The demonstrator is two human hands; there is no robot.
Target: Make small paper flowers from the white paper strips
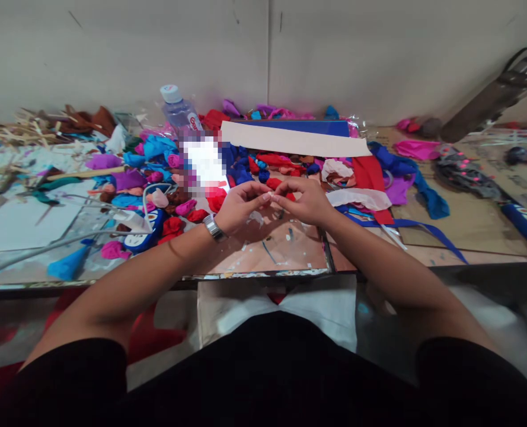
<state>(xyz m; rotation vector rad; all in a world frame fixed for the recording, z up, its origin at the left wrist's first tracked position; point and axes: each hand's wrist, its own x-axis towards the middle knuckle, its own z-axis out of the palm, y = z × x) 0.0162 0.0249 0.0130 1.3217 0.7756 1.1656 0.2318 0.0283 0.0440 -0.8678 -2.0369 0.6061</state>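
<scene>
My left hand [240, 204], with a metal watch [213, 227] on its wrist, and my right hand [305, 200] meet over the table, fingertips pinched together. Between them they pinch a small red piece [273, 184], apparently fabric or paper; its shape is mostly hidden by the fingers. Just beyond the hands lies a heap of small red, blue and pink rolled pieces [245, 166]. Under the hands the pinkish board [281, 246] is flecked with white scraps.
A plastic water bottle [178, 112] stands at the back left. A long white and blue sheet [294, 137] lies behind the heap. Red cloth [370, 175], blue ribbon [427, 234] and purple scraps lie to the right. A white cable and charger [132, 220] sit at left.
</scene>
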